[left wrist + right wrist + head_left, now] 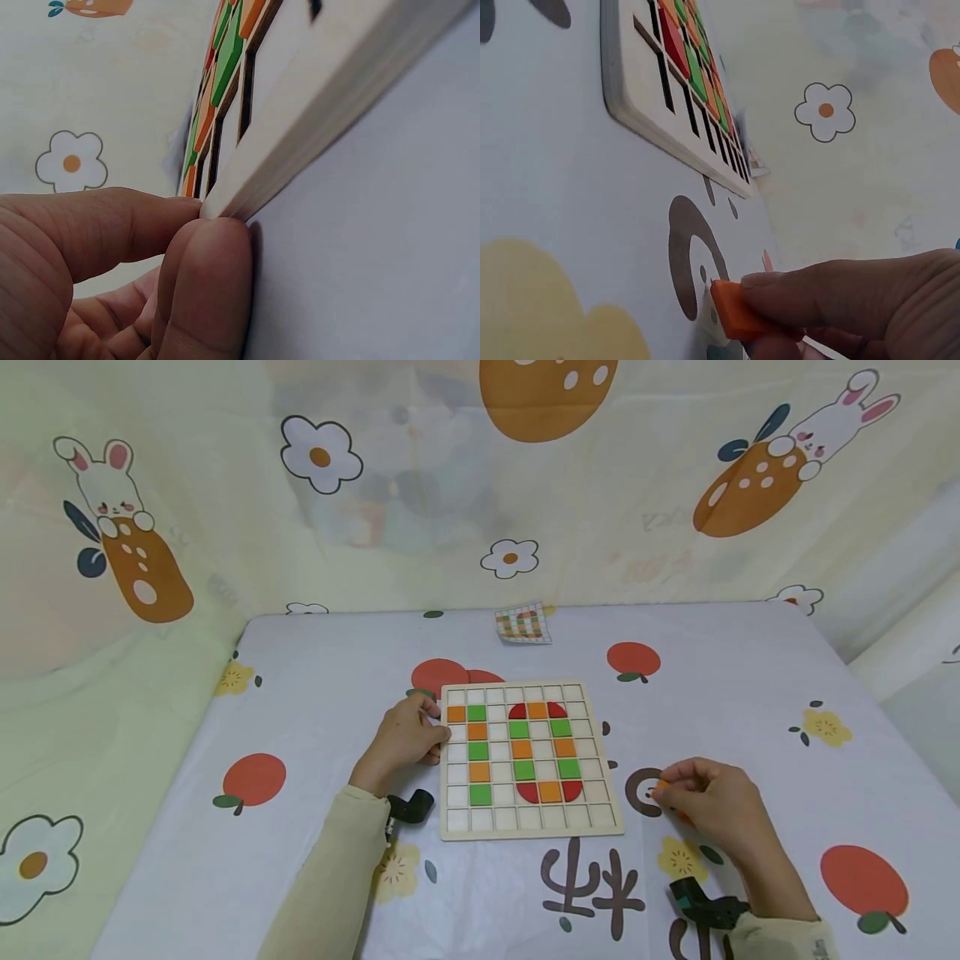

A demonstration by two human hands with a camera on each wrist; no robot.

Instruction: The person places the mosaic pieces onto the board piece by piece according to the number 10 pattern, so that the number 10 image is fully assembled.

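A wooden grid board [457, 828] lies flat on the table. Square green tiles and orange tiles, along with red rounded corner tiles [573, 791], fill some cells: a column with a side tile at the left, a ring at the right. At the board's left edge, the thumb and forefinger of my left hand [401, 739] pinch the rim, seen close in the left wrist view. Right of the board, my right hand [716, 802] pinches an orange square tile [739, 313] between thumb and fingertips, just above the cloth. Its fingers partly hide the tile.
A small printed card [523, 624] with a coloured grid pattern lies near the table's back edge. The white tablecloth [322, 693] carries printed fruit, flowers and brown characters. A patterned cloth curtain [420, 527] hangs behind. Each wrist bears a black camera mount [708, 906].
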